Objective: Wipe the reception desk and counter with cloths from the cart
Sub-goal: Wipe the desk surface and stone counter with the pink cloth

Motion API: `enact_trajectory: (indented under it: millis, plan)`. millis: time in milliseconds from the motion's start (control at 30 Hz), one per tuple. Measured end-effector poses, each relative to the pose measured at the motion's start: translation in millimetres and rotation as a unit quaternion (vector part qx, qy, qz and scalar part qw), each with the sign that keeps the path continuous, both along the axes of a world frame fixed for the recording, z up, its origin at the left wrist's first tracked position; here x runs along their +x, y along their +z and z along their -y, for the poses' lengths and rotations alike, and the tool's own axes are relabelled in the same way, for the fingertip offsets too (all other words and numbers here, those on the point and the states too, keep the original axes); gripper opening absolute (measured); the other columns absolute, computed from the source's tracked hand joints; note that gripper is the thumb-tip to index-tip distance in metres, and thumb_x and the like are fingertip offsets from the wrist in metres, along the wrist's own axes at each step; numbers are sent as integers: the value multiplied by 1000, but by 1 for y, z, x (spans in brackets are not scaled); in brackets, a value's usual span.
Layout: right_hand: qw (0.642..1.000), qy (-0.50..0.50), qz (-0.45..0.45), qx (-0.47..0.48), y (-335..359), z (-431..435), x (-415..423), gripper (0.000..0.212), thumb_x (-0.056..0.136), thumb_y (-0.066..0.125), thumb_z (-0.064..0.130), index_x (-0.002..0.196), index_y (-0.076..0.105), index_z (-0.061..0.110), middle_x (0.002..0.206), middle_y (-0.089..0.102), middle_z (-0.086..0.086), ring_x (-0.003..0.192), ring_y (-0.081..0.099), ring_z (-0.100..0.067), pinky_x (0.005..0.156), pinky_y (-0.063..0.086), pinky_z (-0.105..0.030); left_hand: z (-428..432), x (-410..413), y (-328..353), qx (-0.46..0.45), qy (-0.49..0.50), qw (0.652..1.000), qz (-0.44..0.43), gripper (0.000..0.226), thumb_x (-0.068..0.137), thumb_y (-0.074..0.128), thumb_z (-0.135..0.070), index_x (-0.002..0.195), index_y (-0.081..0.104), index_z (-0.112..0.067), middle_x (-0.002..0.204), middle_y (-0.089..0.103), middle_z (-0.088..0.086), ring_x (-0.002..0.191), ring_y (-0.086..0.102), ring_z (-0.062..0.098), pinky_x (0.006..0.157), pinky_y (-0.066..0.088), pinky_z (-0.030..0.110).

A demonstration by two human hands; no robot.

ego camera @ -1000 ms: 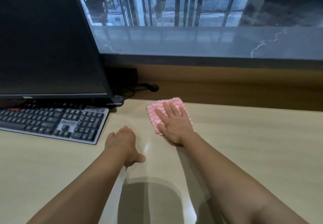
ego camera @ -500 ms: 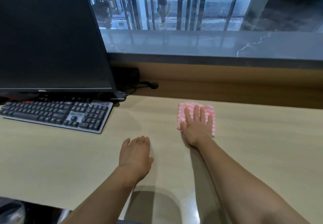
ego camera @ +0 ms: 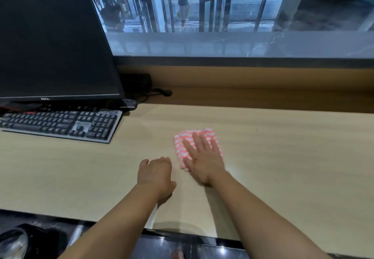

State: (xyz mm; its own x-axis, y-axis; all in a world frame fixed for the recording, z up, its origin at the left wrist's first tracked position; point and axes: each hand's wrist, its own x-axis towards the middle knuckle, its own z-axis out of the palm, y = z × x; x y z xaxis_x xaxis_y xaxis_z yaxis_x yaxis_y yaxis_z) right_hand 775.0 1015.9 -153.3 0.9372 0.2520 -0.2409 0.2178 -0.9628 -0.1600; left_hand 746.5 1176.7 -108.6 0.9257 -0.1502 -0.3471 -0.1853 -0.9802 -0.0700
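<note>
Basically pressing pink cloth [ego camera: 181,144] onto the bench [ego camera: 283,157] with right hand [ego camera: 202,162], fingers [ego camera: 197,140] straight; resting left hand [ego camera: 155,174] just left, fingers relaxed, empty.

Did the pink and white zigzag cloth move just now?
Yes. The cloth slid toward the person, away from the pale wooden desk's back edge.
</note>
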Motion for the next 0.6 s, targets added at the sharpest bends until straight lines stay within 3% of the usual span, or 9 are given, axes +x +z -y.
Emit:
enact_trajectory:
  millis: [233,400,500,600]
  plan:
    - [983,-182,-27,-12,6,113,4,60,102,19,51,154,-7,36,162,-20,0,149,-18,-22,119,-9,-46,5,-12,2,18,1,1000,-12,35,86,53,-39,115,49,-20,114,52,-4,113,52,16,107,24,37]
    - [973,-230,-21,-5,4,91,-6,60,103,15,47,155,-10,29,160,-23,-7,147,-23,-28,117,-13,-51,0,-22,2,30,2,999,-10,28,90,49,-35,114,50,-21,114,53,-4,111,54,17,105,24,36]
    - [981,-191,15,11,-3,46,-26,62,97,3,48,154,-11,28,160,-23,-10,145,-26,-30,111,-22,-53,2,-26,0,35,1,999,-4,28,90,50,-35,114,52,-21,114,51,-4,111,53,17,102,26,36]
    - [994,-100,24,29,-8,-4,-52,74,76,-20,51,147,-22,30,154,-32,-8,136,-39,-28,101,-35,-51,4,-31,-4,20,18,1000,-4,28,90,52,-34,115,50,-21,116,48,-3,116,49,17,103,26,38]
